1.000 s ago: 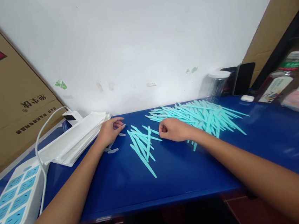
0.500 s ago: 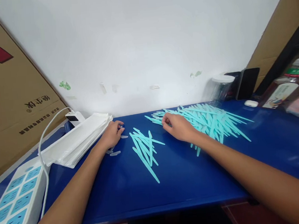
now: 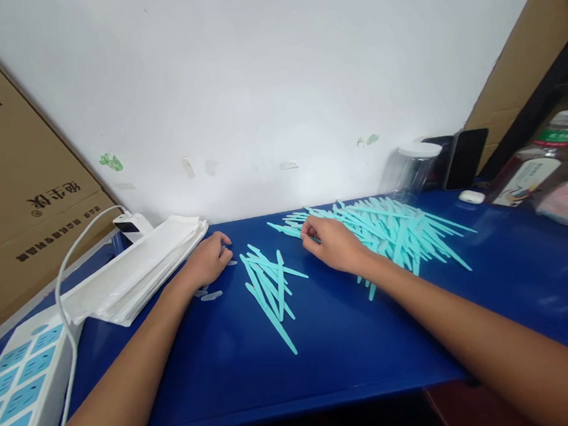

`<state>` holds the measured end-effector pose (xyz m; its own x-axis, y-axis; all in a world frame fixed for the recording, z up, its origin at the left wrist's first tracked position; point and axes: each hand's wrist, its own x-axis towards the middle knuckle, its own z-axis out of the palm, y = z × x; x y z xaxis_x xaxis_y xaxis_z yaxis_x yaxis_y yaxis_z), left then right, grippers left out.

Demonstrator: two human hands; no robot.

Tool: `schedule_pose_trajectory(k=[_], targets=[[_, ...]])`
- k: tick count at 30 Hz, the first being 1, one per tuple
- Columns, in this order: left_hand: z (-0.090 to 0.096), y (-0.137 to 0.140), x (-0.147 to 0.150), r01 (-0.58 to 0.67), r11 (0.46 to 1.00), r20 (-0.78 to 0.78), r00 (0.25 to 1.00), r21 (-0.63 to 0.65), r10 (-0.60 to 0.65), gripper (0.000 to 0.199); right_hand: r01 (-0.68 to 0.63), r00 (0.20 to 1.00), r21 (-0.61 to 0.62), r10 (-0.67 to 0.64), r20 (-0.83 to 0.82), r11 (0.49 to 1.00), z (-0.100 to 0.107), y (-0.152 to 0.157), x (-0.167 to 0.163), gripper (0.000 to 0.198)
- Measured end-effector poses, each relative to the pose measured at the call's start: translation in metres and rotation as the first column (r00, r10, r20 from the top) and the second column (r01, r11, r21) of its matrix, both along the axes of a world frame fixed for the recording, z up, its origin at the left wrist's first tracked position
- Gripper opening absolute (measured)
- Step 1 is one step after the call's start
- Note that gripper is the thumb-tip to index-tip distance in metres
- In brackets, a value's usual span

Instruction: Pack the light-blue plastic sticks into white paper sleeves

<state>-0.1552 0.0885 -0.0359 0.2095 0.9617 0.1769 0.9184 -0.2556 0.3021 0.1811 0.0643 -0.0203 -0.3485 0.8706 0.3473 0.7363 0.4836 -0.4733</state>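
My left hand (image 3: 209,259) rests by the white stack, its fingers curled with a gap between thumb and forefinger, and I see nothing in it. Beside and below it lie several small clear plastic caps (image 3: 211,295). My right hand (image 3: 333,242) is at the left end of a large heap of turquoise eyebrow razors (image 3: 396,229). Its thumb and forefinger are pinched together. Whether a razor is between the fingertips is hidden. Between my hands lies a smaller loose group of the same razors (image 3: 273,284), crossing one another on the blue table (image 3: 219,373).
At the left are a stack of white sheets or bags (image 3: 143,270), a power strip (image 3: 24,385) with a white cable, and a white charger (image 3: 132,225). A lidded clear jar (image 3: 415,170), a phone (image 3: 467,158), a white case (image 3: 471,196) and a bottle (image 3: 531,169) stand right.
The view has shifted slightly, so everything sits a little further left. Both hands keep nearly the same places and poses. Neither razor pile visibly differs.
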Motion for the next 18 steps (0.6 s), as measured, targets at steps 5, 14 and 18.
schedule_pose_trajectory(k=[5,14,18], targets=[[-0.001,0.0,-0.003,0.042,0.999,-0.067,0.997,0.018,-0.04,0.031,-0.006,1.0,-0.014,0.005,-0.016,1.0,-0.001,0.001,0.001,0.005],[-0.005,-0.001,-0.003,0.026,0.995,-0.054,0.998,0.096,-0.02,0.031,-0.011,1.0,-0.008,0.011,-0.006,1.0,-0.002,0.002,0.0,0.005],[-0.002,-0.003,0.003,0.013,0.996,-0.073,0.997,0.086,-0.007,0.033,-0.008,0.999,-0.02,0.007,-0.045,1.0,-0.001,0.001,0.0,0.004]])
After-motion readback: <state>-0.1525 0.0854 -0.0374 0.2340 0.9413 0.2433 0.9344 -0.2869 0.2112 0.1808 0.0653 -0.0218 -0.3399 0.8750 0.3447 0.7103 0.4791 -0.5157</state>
